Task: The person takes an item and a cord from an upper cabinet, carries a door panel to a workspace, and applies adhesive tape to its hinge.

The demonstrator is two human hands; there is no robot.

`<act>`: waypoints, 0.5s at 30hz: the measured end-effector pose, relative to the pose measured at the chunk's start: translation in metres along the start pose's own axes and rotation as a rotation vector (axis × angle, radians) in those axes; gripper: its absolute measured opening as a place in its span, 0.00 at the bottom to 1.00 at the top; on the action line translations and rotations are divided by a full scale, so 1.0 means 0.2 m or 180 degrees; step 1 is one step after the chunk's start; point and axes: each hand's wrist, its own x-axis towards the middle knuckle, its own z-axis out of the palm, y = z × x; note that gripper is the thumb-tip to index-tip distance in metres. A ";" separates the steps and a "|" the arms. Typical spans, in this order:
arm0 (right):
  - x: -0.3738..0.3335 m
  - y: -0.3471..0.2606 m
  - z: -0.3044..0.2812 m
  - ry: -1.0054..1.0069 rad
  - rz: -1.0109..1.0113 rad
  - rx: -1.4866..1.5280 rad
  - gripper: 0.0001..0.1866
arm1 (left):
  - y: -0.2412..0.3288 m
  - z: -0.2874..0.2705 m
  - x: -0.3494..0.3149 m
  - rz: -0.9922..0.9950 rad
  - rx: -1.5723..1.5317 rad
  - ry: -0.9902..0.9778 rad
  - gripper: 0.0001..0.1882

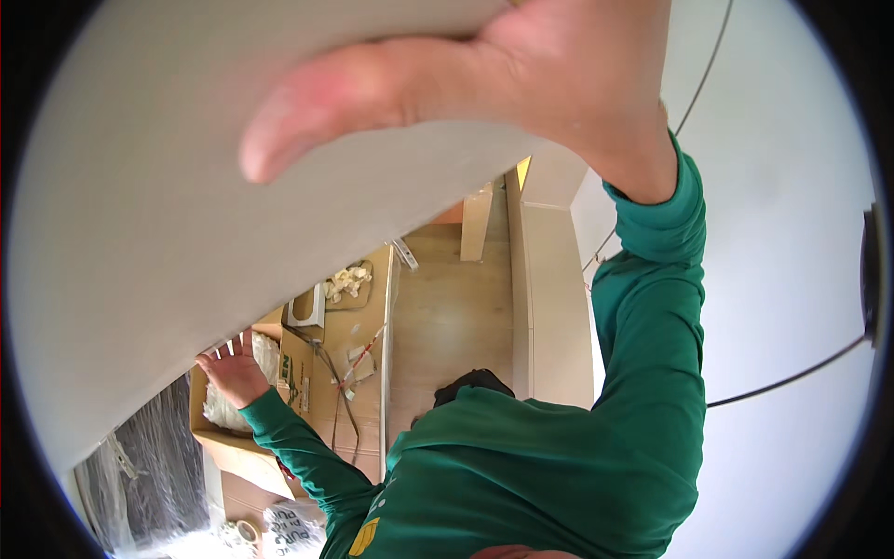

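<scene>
A large pale grey panel [186, 233] slants across the upper left, its lower edge running diagonally. Close in the upper middle, my right hand [559, 84] is raised, with its thumb stretched along the panel's face. The other fingers of that hand are cut off by the top of the picture. Out to the left, my left hand [237, 374] grips the panel's lower edge, palm in sight, fingertips reaching up to the edge and partly hidden there. Both arms are in green sleeves, spread wide.
An open cardboard box [244, 452] with clear wrapping stands below my left hand. A cardboard-covered surface [368, 401] holds straps and scraps. Dark plastic-wrapped goods [163, 466] stand at lower left. Wooden floor [452, 321] shows in the middle, and a cable [787, 380] runs along the white wall.
</scene>
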 end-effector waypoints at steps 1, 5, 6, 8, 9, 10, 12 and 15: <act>-0.02 -0.01 -0.04 -0.0039 0.0040 -0.0115 0.38 | -0.03 0.03 0.02 -0.0104 0.0037 -0.0008 0.32; -0.10 -0.03 -0.09 -0.0034 0.0169 -0.0307 0.38 | -0.13 0.04 0.03 -0.0320 0.0217 -0.0116 0.34; -0.11 -0.04 -0.11 -0.0015 0.0179 -0.0325 0.38 | -0.16 0.02 0.03 -0.0414 0.0182 -0.0184 0.35; -0.18 -0.04 -0.09 0.0041 0.0245 -0.0313 0.37 | -0.23 0.02 0.00 -0.0350 0.0230 -0.0211 0.35; -0.22 -0.04 -0.08 0.0080 0.0289 -0.0283 0.37 | -0.26 0.03 -0.01 -0.0307 0.0274 -0.0226 0.34; -0.26 0.01 -0.06 0.0055 0.0334 -0.0251 0.37 | -0.34 0.06 0.00 -0.0382 0.0242 -0.0294 0.34; -0.37 0.08 0.01 0.0229 0.0471 0.0172 0.38 | -0.47 0.08 0.03 -0.0406 0.0183 -0.0187 0.34; -0.55 0.13 0.04 0.0293 0.0354 0.0137 0.37 | -0.66 0.05 0.03 -0.0479 0.0094 -0.0018 0.32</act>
